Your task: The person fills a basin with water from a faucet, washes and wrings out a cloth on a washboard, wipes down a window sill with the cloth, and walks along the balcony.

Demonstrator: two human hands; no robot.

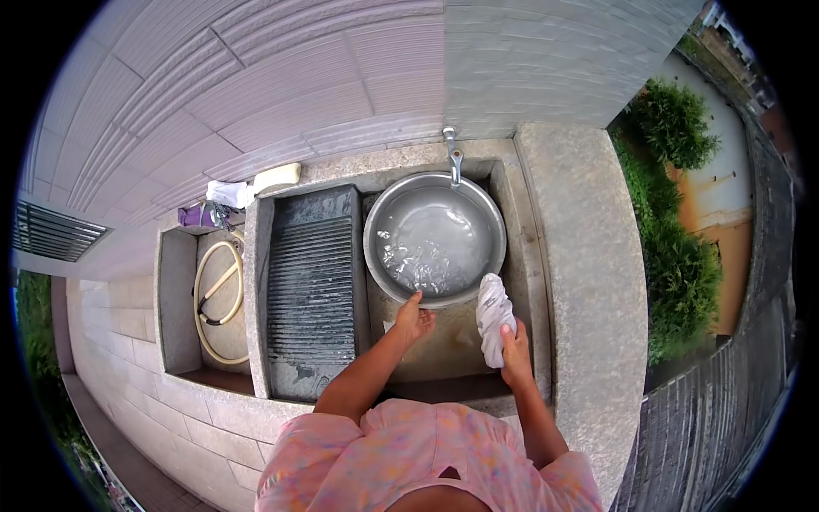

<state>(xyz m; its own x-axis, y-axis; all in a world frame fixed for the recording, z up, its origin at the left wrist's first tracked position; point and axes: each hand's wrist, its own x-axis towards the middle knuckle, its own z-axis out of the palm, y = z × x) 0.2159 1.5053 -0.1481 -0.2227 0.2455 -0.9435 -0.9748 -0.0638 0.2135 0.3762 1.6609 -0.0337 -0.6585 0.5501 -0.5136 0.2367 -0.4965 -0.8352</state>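
Note:
A round metal basin [375,269] with water in it sits in the stone sink [444,341], below the tap [455,162]. My left hand [415,319] is at the basin's near rim, thumb up against the edge and fingers curled beneath it. To the right of that, my right hand [515,357] grips a bunched white cloth [492,317], which hangs lengthwise beside the basin's lower right side. The cloth looks crumpled and wet, and its folds hide what kind of item it is.
A ridged dark washboard slab [311,282] lies left of the basin. Further left, a coiled cream hose [203,294] rests in a second compartment. A yellowish block [277,177], a white cloth or bag [228,193] and a purple packet [198,215] sit on the back ledge. A wide stone ledge [589,282] borders the right.

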